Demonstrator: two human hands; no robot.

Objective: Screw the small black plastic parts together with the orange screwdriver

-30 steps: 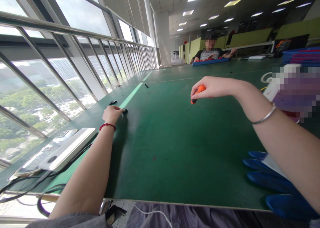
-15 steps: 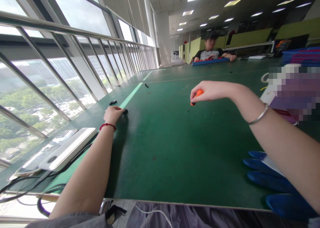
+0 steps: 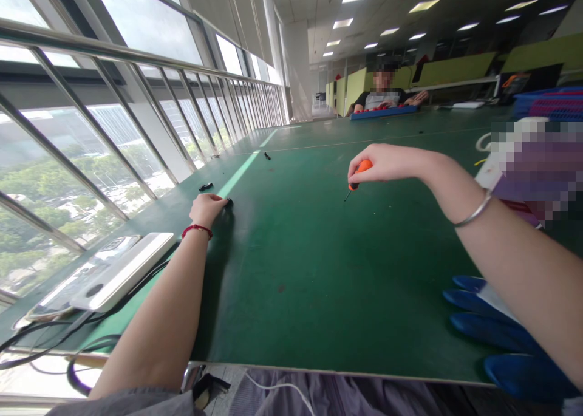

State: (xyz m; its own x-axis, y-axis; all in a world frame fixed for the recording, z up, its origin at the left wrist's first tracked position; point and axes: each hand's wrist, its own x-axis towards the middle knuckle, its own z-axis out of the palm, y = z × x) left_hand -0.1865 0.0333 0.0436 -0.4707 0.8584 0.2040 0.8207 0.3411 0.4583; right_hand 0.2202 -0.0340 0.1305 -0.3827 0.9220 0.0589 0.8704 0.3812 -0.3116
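On the long green table mat, a small black plastic part is pinched under the fingertips of the left hand, near the window edge; well apart to the right, an orange-handled screwdriver is gripped in the closed right hand, tip held downward above the mat, while blue rubber gloves lie at the near right corner

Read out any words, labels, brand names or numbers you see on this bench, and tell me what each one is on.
No text can be read anywhere in this picture.
Screwdriver in the right hand: plain orange handle, no marking shows.
Small black part at the left hand: no marking shows.
Phone by the window: its back is too glary to read.
Blue gloves: no print visible.
Blue basket: too far to tell.
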